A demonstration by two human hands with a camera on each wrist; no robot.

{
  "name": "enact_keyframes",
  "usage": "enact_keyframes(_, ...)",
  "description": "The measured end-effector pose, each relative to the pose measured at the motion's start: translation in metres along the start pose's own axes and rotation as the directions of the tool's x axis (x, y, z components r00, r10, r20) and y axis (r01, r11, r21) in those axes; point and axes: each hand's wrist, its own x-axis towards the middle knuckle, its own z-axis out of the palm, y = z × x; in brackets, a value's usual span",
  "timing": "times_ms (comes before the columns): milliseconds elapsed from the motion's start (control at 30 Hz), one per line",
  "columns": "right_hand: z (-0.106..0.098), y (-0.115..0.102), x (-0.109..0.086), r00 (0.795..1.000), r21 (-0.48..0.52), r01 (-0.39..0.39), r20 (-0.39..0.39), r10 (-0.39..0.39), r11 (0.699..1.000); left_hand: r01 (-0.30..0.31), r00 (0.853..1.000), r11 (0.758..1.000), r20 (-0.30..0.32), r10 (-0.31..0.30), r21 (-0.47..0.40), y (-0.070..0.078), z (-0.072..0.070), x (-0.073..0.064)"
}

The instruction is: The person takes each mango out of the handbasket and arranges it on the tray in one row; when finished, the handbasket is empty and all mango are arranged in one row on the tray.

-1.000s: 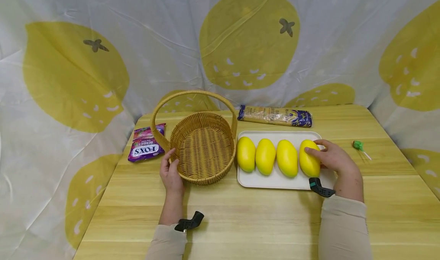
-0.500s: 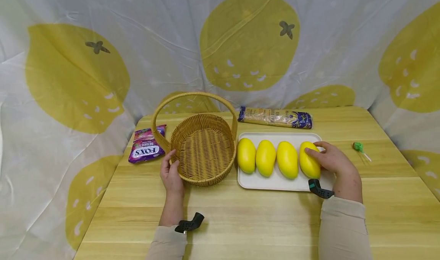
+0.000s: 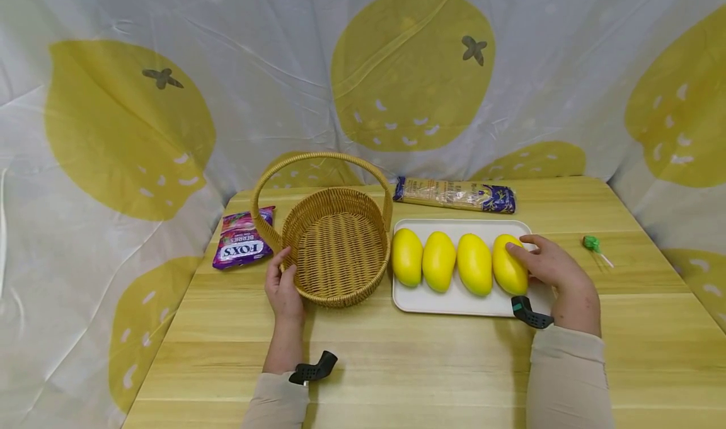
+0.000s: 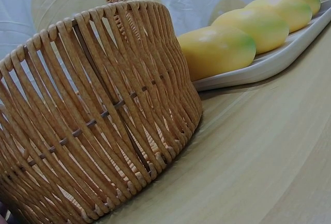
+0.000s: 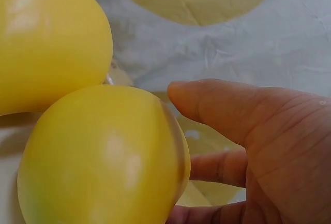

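In the head view, several yellow mangoes lie in a row on a white tray. My right hand is at the rightmost mango, thumb over its upper side and fingers along its right side. The right wrist view shows that mango close up, with the thumb at its edge and the fingers partly behind it. My left hand holds the near left rim of a round wicker basket with a tall handle. The basket's woven wall fills much of the left wrist view.
A purple Fox's Berries candy bag lies left of the basket. Behind the tray is a long clear and blue packet of noodles. A green-wrapped lollipop lies at the right. A lemon-print cloth hangs behind the table.
The head view has shifted very slightly. Both hands, the basket and the mangoes keep their places.
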Motion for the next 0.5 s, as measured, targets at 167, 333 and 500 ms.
enact_keyframes(167, -0.001, 0.001, 0.002, 1.000, 0.021, 0.005, 0.007, -0.005, 1.000, -0.006, 1.000, 1.000, -0.011, 0.006, 0.000, 0.000, 0.000, 0.000)
enact_keyframes(333, -0.004, -0.001, 0.001, 1.000, -0.025, -0.001, -0.014, 0.001, 1.000, -0.015, 1.000, 1.000, -0.011, 0.015, -0.010, 0.000, 0.000, 0.001)
enact_keyframes(500, -0.010, -0.009, -0.008, 0.992, -0.067, 0.025, -0.123, -0.033, 0.997, -0.055, 0.998, 0.998, -0.015, 0.055, 0.005, 0.004, 0.003, 0.001)
